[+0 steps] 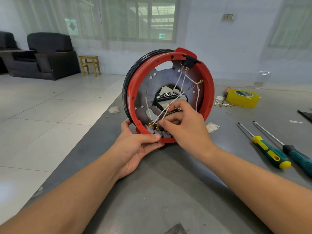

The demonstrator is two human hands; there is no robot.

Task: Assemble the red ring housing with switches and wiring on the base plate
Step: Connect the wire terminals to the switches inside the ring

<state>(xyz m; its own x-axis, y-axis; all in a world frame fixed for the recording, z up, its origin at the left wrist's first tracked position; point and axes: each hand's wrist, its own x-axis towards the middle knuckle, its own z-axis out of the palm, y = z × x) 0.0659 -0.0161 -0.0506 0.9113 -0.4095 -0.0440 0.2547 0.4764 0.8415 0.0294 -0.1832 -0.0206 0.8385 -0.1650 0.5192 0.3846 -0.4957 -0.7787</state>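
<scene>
The red ring housing stood on its edge on the grey table, near the table's far left side, with its open face turned to the camera. It sat on the round metal base plate, and a black rim showed behind it on the left. A black switch was fixed at the top of the ring. Thin white wires with brass ends ran from it across the plate down to the connectors at the bottom.

The left hand held the bottom edge of the ring, with the thumb pressed on the front and the fingers curled under and behind it. The right hand was inside the ring at the bottom. Its thumb and first finger pinched one white wire close to the connectors.

To the right, well apart from the ring, two screwdrivers with green handles lay side by side. Farther back lay a roll of yellow tape; its label had green print, too small to read. An orange-handled screwdriver lay just beside the tape. Some loose brass terminals lay in front of it.
</scene>
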